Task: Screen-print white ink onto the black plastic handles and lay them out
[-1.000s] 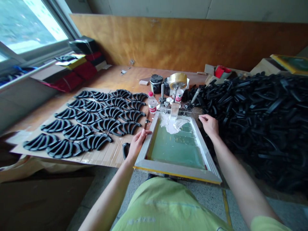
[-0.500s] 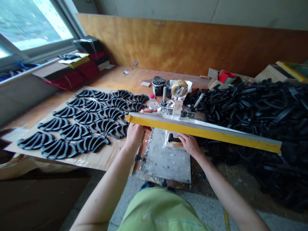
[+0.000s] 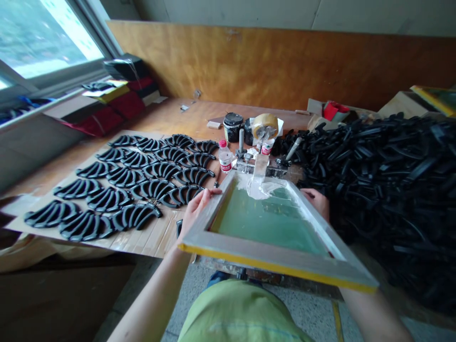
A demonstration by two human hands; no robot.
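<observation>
A wooden screen printing frame point(image 3: 274, 259) with a yellow front edge and green mesh point(image 3: 267, 223) hangs tilted, its near side raised off the base. White ink point(image 3: 260, 187) is pooled at the mesh's far end. My left hand point(image 3: 197, 206) grips the frame's left rail, fingers curled over it. My right hand point(image 3: 320, 202) is at the frame's right rail, and the rail hides its fingers. A black curved part point(image 3: 178, 228) peeks out beside my left wrist.
Several black curved parts point(image 3: 135, 175) lie in rows on cardboard point(image 3: 156, 232) at the left. A big pile of black parts point(image 3: 392, 166) fills the right. Behind the frame stand a small bottle point(image 3: 225, 159), a black pot point(image 3: 232, 124) and a tape roll point(image 3: 264, 123).
The frame lay flat a second ago, was swung up with my right hand reaching onto the base beneath it, and has now come most of the way back down.
</observation>
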